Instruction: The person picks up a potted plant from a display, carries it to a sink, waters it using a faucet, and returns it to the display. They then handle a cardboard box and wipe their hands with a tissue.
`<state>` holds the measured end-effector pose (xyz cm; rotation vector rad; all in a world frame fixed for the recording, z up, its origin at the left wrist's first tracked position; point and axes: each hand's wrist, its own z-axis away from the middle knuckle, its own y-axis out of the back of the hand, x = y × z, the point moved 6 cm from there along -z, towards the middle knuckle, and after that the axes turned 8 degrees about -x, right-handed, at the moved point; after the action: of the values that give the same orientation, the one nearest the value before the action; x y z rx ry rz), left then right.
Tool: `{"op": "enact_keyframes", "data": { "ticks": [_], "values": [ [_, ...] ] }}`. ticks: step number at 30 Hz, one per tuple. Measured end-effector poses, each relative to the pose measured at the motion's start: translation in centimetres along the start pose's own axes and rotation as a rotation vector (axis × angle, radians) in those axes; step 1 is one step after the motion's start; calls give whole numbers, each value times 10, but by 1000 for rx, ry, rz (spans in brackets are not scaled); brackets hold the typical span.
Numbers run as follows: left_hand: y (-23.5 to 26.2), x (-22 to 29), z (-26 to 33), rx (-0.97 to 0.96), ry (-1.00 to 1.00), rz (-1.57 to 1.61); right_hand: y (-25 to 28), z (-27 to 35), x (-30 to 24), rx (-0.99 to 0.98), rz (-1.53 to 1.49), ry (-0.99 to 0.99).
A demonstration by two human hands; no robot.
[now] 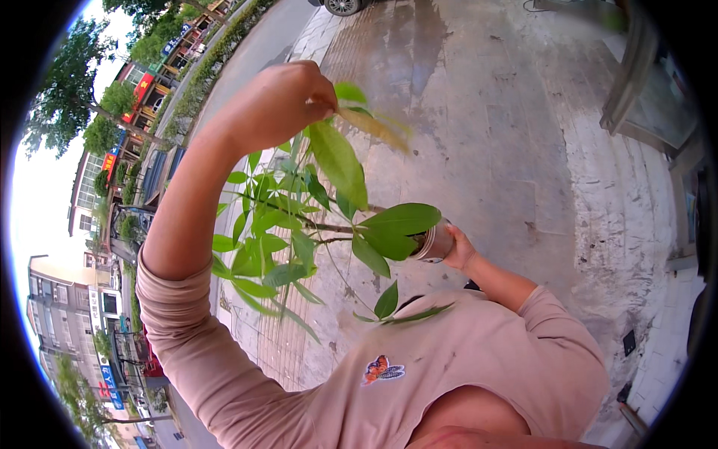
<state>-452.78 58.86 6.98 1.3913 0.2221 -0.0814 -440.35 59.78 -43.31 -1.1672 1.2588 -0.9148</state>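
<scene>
A potted plant (329,226) with thin brown stems and many long green leaves leans across the front of my body, its crown toward the left. My right hand (460,251) is wrapped round its small pale pot (436,243), and dark soil shows at the rim. Raised above the foliage, my left hand (295,101) has its fingers pinched on a yellowed leaf (374,129). Whether that leaf is still joined to the plant I cannot tell. A broad green leaf (340,161) hangs just below the same fingers.
Grey paving (493,142) with damp patches spreads ahead. To the right stands a framed glass structure (651,97) beside a whitish worn strip. A car wheel (342,6) shows at the top edge. Left lie a hedge (217,52), trees and street buildings (67,307).
</scene>
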Motion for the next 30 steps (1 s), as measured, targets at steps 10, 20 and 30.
{"op": "enact_keyframes", "data": {
  "ticks": [10, 20, 30],
  "values": [
    [-17, -111, -154, 288, 74, 346, 62, -85, -137, 83, -51, 80],
    [12, -471, -95, 829, 402, 339, 138, -270, -334, 290, -43, 370],
    [-155, -693, -244, 544, 1030, -215, 195, -369, -581, 274, -158, 580]
  ]
}}
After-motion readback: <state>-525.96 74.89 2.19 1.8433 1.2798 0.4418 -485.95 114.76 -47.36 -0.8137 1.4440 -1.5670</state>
